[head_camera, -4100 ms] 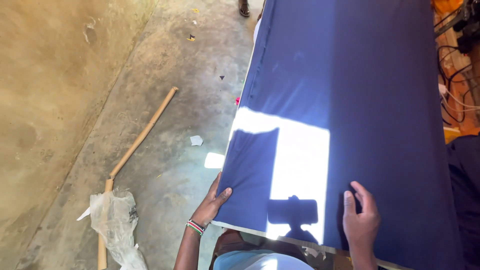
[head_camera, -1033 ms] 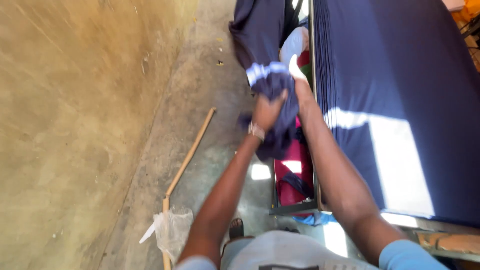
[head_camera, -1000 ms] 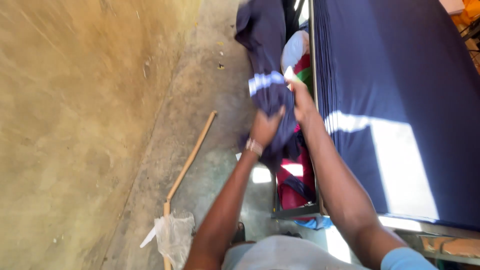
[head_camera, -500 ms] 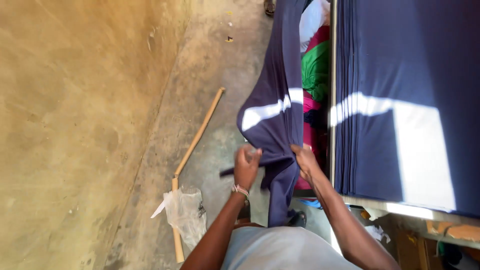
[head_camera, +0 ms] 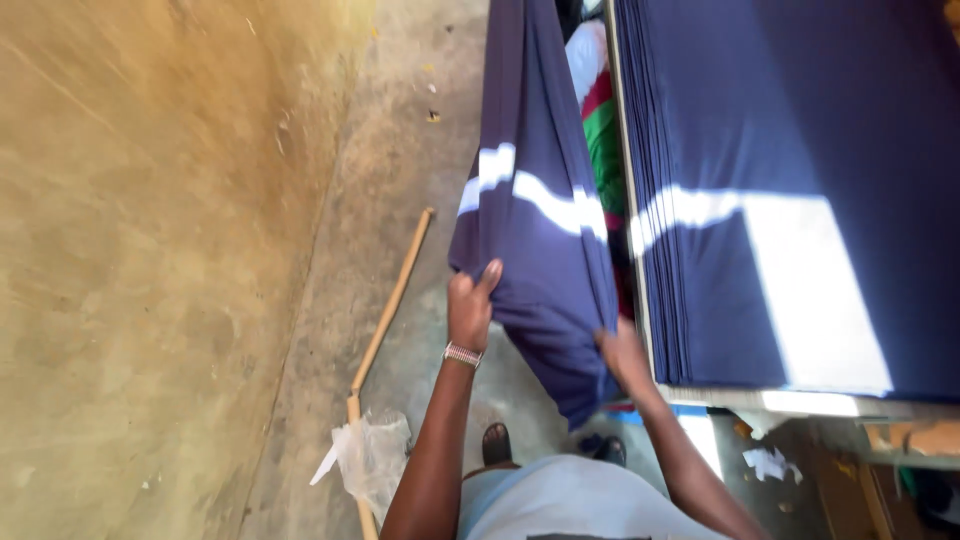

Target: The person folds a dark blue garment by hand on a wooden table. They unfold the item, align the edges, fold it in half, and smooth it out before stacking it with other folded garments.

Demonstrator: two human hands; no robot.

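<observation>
Fingers (head_camera: 487,278) of my left hand (head_camera: 470,312) pinch the hanging navy cloth (head_camera: 540,240); my right hand (head_camera: 622,352) seems to grip its edge beside the stacked fabric (head_camera: 800,200) on the bench (head_camera: 800,402).

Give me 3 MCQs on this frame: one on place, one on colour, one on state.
1. Where does the wooden stick lie?
A. On the concrete floor, left of the hanging cloth
B. On top of the fabric stack
C. In the right hand

2. What colour is the hanging cloth that both hands grip?
A. Red
B. Navy blue
C. Yellow

3. How does the left hand stand?
A. Open, flat on the wall
B. Closed on the cloth's left edge
C. Resting on the stick

Answers:
1 A, the stick runs along the floor beside the clear plastic bag.
2 B, it matches the navy fabric stack on the table; red and green cloth shows only behind it.
3 B, the fingers fold over the cloth, while the right hand grips its lower right edge.
</observation>
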